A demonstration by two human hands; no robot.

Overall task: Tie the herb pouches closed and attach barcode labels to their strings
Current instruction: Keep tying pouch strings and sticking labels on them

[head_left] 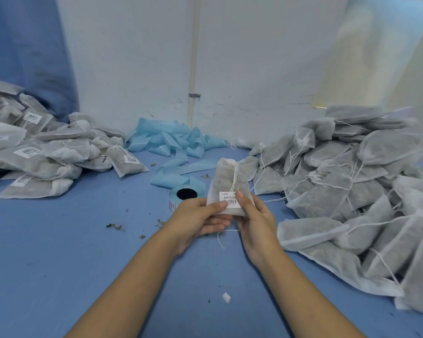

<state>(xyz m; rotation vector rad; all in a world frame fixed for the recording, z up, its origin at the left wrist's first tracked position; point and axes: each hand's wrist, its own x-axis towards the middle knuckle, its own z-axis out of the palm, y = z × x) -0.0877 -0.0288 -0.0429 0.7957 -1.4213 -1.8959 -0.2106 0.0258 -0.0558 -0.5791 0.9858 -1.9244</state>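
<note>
I hold one white mesh herb pouch (226, 182) upright over the blue table, its neck drawn shut by a white string (235, 176). A white barcode label (228, 198) sits on the pouch's lower front, over the string. My left hand (198, 218) grips the pouch's lower left corner, thumb on the front beside the label. My right hand (253, 215) pinches the lower right part, thumb pressing the label's right end. String ends dangle below my hands.
A label roll (183, 195) with a black core stands just left of my hands. Crumpled blue backing strip (171, 142) lies behind it. Labelled pouches (39, 152) pile at the left; unlabelled pouches (352, 191) pile at the right. Herb crumbs dot the table (59, 240).
</note>
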